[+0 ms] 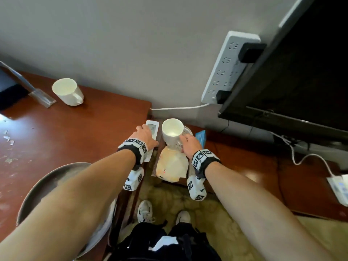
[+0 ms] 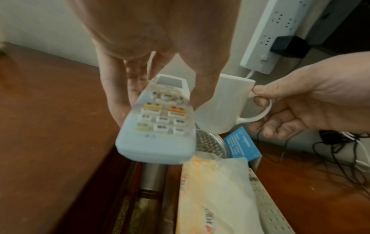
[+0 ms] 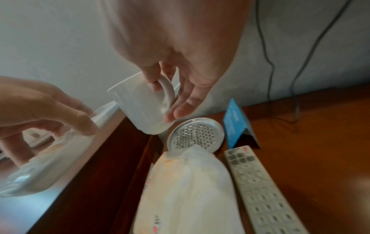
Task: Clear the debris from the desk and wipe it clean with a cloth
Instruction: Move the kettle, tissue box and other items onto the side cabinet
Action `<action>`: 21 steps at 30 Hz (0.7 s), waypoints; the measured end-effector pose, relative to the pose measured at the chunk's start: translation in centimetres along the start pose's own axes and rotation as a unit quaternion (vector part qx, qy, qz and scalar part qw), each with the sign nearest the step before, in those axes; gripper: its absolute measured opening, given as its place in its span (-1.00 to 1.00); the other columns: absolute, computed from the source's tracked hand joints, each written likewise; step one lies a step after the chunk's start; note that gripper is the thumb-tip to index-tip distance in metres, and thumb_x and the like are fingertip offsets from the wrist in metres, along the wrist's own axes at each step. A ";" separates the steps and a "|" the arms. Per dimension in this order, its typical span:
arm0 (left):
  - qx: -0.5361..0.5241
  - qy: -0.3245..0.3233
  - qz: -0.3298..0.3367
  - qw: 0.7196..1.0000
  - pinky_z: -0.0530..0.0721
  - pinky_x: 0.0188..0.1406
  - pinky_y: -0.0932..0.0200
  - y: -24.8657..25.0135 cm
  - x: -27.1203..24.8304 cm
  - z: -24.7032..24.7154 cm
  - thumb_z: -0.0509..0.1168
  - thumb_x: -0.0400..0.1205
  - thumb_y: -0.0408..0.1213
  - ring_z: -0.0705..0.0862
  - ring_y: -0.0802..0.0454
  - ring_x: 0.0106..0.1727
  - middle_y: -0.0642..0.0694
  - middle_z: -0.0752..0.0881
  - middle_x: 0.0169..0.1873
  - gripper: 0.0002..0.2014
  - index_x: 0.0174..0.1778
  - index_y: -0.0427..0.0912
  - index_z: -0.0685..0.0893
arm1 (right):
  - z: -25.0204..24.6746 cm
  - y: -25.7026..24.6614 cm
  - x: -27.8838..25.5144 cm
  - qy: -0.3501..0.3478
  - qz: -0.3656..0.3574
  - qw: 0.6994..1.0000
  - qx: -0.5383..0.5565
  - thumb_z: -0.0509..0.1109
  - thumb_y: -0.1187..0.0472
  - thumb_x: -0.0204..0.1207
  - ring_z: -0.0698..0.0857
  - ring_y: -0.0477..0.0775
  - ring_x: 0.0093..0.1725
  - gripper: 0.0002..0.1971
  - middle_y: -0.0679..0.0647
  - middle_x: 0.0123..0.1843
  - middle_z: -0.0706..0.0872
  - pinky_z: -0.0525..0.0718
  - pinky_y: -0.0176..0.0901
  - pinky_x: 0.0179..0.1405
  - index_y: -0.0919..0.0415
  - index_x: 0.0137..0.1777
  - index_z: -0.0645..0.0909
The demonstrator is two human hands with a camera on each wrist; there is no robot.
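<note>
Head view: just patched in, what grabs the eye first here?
Both hands are full near the wall: the left hand holds a white remote, and the right hand pinches a white mug by its handle above the lower side table. Pale debris sits at the desk's far left edge.

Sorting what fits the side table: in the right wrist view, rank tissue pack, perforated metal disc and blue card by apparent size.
1. tissue pack, nearest the camera, so enlarged.
2. perforated metal disc.
3. blue card, close to the disc.

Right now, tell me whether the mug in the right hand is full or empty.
Empty: the head view looks into the white mug, held by its handle in the right hand, and shows bare white interior.
</note>
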State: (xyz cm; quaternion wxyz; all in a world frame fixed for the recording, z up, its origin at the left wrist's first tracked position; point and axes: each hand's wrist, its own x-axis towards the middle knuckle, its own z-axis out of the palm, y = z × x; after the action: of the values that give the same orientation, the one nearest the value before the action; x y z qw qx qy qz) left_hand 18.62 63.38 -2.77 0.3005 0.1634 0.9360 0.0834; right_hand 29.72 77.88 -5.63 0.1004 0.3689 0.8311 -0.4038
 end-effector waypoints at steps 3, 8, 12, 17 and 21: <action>0.021 -0.010 0.027 0.999 0.59 0.24 -0.10 2.2 -0.6 1.6 0.45 0.52 0.03 0.55 -0.30 0.36 -0.29 0.40 0.41 -0.19 0.55 -0.26 0.22 | -1.4 3.2 -1.2 0.016 0.017 1.000 -0.006 0.07 0.00 0.73 0.72 0.33 0.05 -0.69 0.30 -0.01 0.73 0.66 0.08 0.10 0.15 -0.11 0.52; 0.047 -0.024 0.061 0.997 0.59 0.20 -0.11 5.7 -1.7 4.1 0.45 0.50 0.06 0.57 -0.30 0.33 -0.29 0.42 0.37 -0.18 0.53 -0.27 0.24 | -3.8 7.8 -2.8 0.043 0.047 0.998 0.011 0.08 -0.02 0.73 0.74 0.28 -0.03 -0.64 0.23 -0.01 0.74 0.70 0.14 0.07 0.22 0.00 0.59; 0.070 -0.034 0.074 0.994 0.57 0.26 -0.10 8.1 -2.7 6.3 0.41 0.53 0.06 0.56 -0.34 0.37 -0.32 0.34 0.49 -0.13 0.62 -0.26 0.15 | -5.3 11.0 -4.2 0.057 0.081 0.993 0.068 0.09 0.00 0.76 0.74 0.05 -0.19 -0.69 0.10 -0.04 0.72 0.63 -0.16 -0.29 0.15 0.04 0.59; 0.082 -0.053 0.070 0.993 0.57 0.36 -0.10 10.3 -3.1 8.4 0.38 0.56 0.06 0.52 -0.35 0.44 -0.33 0.16 0.64 -0.07 0.69 -0.22 0.00 | -6.5 13.2 -4.6 0.072 0.088 0.990 0.082 0.10 0.03 0.76 0.75 0.10 -0.08 -0.70 0.11 -0.02 0.73 0.67 -0.14 -0.20 0.17 0.07 0.60; 0.111 -0.056 0.075 0.989 0.60 0.32 -0.21 11.3 -3.3 9.8 0.37 0.49 0.15 0.54 -0.39 0.38 -0.30 0.26 0.59 -0.04 0.68 -0.15 0.03 | -6.7 15.1 -4.0 0.080 0.097 0.989 0.077 0.10 -0.01 0.73 0.75 0.23 0.00 -0.68 0.15 0.02 0.75 0.72 0.16 0.08 0.16 0.06 0.62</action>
State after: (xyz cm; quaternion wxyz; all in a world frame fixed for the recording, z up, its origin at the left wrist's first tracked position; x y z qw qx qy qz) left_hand 29.79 73.30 -6.02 0.3252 0.2698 0.9063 -0.0081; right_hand 43.87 86.83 -8.40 0.0436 0.4854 0.7635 -0.4238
